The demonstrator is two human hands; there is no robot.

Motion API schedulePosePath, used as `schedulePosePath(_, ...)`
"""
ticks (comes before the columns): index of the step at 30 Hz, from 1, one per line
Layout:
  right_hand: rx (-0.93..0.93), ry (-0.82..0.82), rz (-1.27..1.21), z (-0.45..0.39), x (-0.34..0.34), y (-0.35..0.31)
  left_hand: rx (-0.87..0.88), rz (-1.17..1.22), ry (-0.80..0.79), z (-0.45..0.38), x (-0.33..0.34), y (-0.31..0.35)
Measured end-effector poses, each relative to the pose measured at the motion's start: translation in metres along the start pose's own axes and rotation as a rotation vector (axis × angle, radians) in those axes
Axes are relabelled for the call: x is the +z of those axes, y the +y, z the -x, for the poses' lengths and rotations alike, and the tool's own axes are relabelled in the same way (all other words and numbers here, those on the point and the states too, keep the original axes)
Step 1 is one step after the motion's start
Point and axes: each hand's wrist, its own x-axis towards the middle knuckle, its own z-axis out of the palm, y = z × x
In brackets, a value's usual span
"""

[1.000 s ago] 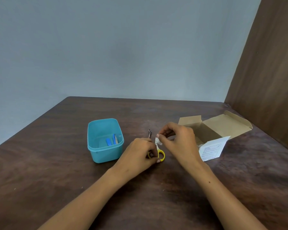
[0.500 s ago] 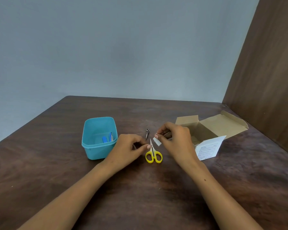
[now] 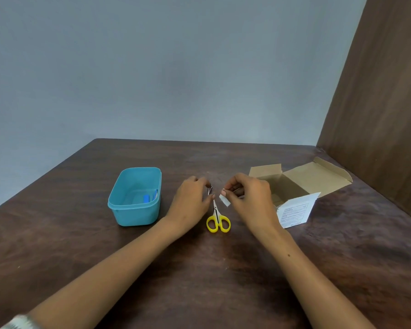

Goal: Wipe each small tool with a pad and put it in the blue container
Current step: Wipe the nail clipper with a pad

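Dark wood table (image 3: 223, 269), grey wall behind. Blue container (image 3: 135, 197) at 9 o'clock of hands. Left hand (image 3: 190, 203) reaching small metal tool (image 3: 210, 189), grip unclear. Right hand (image 3: 249, 198) pinching white pad (image 3: 224, 200). Yellow scissors (image 3: 217, 219) lying between. Best: lift tool clear, wipe full length.

open tabletop near the person
only the scissors (image 3: 217, 218) lie between the blue container (image 3: 135, 198) and cardboard box (image 3: 294, 184).
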Motion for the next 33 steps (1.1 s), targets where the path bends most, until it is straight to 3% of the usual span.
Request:
schedulePosePath(6,-0.007,0.015,0.008,0.001,-0.001,0.000,-0.138,-0.058,0.006,-0.014,0.007,0.006)
schedulePosePath(14,0.005,0.012,0.002,0.001,0.000,0.000,-0.149,-0.003,0.035,0.004,-0.004,-0.009)
schedulePosePath(18,0.025,0.039,-0.035,0.000,0.002,0.001,-0.153,0.243,0.106,0.022,-0.013,-0.007)
schedulePosePath(28,-0.062,0.114,-0.178,0.001,0.002,-0.002,-0.366,0.927,0.025,0.033,-0.016,0.005)
schedulePosePath(33,-0.097,0.045,-0.169,0.002,0.005,-0.002,-0.402,1.076,-0.013,0.032,-0.018,0.006)
